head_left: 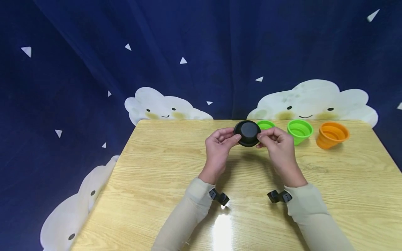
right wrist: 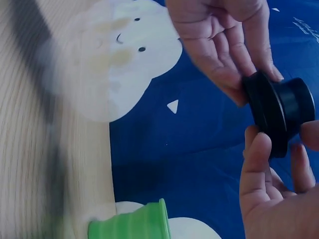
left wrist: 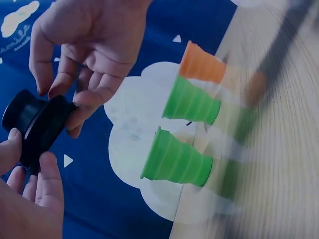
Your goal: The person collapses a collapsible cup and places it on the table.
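Both hands hold a black collapsible cup (head_left: 249, 131) up above the far part of the table, its base turned toward the head camera. The left hand (head_left: 218, 144) pinches its left rim between thumb and fingers; the right hand (head_left: 277, 148) pinches the right rim. Seen from the side in the left wrist view, the black cup (left wrist: 37, 129) is partly folded, with a wide rim and a short narrower section. In the right wrist view the same cup (right wrist: 271, 112) sits between the fingertips of both hands. Its inside is hidden.
On the right of the wooden table (head_left: 150, 167) stand a green cup (head_left: 299, 131) and an orange cup (head_left: 332, 135). Another green cup (head_left: 265, 124) is partly hidden behind the right hand. A dark blue curtain (head_left: 194, 35) with clouds hangs behind the table's far edge.
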Available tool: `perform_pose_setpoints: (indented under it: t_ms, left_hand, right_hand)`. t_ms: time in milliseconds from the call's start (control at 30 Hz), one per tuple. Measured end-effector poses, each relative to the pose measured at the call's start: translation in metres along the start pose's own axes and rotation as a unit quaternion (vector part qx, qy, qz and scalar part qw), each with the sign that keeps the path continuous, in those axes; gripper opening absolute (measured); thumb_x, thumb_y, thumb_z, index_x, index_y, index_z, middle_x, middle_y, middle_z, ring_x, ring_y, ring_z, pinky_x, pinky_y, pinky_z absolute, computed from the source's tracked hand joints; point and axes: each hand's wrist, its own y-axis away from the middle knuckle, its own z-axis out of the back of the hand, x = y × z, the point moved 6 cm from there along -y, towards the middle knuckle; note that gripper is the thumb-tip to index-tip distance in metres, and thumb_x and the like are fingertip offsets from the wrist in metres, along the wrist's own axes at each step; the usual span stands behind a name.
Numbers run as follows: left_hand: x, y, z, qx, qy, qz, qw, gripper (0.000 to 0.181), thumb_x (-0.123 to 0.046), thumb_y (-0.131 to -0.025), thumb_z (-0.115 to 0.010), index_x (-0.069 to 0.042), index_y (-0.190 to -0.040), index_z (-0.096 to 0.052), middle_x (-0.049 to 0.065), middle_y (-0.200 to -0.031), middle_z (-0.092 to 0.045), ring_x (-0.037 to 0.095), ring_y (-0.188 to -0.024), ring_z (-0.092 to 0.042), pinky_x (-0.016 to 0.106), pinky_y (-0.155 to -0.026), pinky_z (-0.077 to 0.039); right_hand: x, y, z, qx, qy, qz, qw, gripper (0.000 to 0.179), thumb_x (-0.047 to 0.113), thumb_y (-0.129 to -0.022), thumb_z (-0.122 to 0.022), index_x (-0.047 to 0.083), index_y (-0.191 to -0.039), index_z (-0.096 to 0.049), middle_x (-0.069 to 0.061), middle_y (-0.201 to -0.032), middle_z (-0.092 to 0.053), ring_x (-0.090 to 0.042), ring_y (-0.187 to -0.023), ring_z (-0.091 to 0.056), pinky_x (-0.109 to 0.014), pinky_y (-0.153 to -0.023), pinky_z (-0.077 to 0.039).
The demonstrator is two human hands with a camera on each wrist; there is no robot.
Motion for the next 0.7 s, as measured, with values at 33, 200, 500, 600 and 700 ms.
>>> perform_pose_setpoints:
  t_ms: [33, 200, 500, 600, 700]
  left_hand:
    - [0.001, 0.0, 0.0, -0.001, 0.008, 0.007, 0.9999, 0.027, 0.015, -0.084, -0.072, 0.014, -0.111, -0.066, 0.014, -0.095, -0.072, 0.018, -0.084, -0.071, 0.033, -0.075, -0.062]
    - [0.003, 0.001, -0.001, 0.004, 0.072, 0.047, 0.9963, 0.03, 0.018, -0.086, -0.067, 0.014, -0.116, -0.065, 0.012, -0.096, -0.072, 0.017, -0.085, -0.071, 0.034, -0.076, -0.061]
    - [0.001, 0.005, -0.004, 0.036, 0.101, 0.055, 0.9928, 0.038, 0.021, -0.085, -0.064, 0.017, -0.123, -0.061, 0.009, -0.097, -0.071, 0.014, -0.085, -0.071, 0.032, -0.077, -0.061]
    - [-0.001, 0.005, -0.005, 0.043, 0.094, 0.039, 0.9939, 0.04, 0.02, -0.083, -0.065, 0.017, -0.123, -0.061, 0.008, -0.1, -0.071, 0.014, -0.088, -0.069, 0.029, -0.079, -0.06]
    - [-0.003, 0.005, -0.006, 0.049, 0.075, 0.013, 0.9959, 0.043, 0.021, -0.079, -0.068, 0.015, -0.121, -0.064, 0.009, -0.103, -0.072, 0.016, -0.089, -0.069, 0.026, -0.079, -0.059]
  right_hand:
    - [-0.001, -0.001, 0.0, 0.001, -0.026, -0.012, 0.9996, 0.003, -0.009, -0.09, -0.064, -0.007, -0.089, -0.062, -0.009, -0.084, -0.069, -0.015, -0.064, -0.067, -0.026, -0.06, -0.059]
    - [-0.011, -0.003, -0.002, 0.025, -0.183, -0.103, 0.9774, 0.022, -0.012, -0.089, -0.067, -0.005, -0.106, -0.054, -0.007, -0.084, -0.071, -0.014, -0.065, -0.068, -0.024, -0.058, -0.059]
    - [-0.013, -0.003, -0.004, 0.032, -0.204, -0.111, 0.972, 0.041, -0.021, -0.085, -0.063, 0.002, -0.119, -0.055, -0.004, -0.08, -0.067, -0.011, -0.067, -0.063, -0.021, -0.058, -0.055]
    - [-0.009, -0.004, -0.005, 0.011, -0.164, -0.08, 0.9832, 0.039, -0.021, -0.083, -0.063, -0.002, -0.116, -0.054, -0.002, -0.077, -0.065, -0.01, -0.066, -0.062, -0.021, -0.056, -0.054]
    - [-0.006, -0.004, -0.005, -0.011, -0.125, -0.057, 0.9905, 0.037, -0.02, -0.082, -0.065, -0.002, -0.112, -0.053, -0.003, -0.078, -0.066, -0.01, -0.065, -0.063, -0.022, -0.055, -0.054]
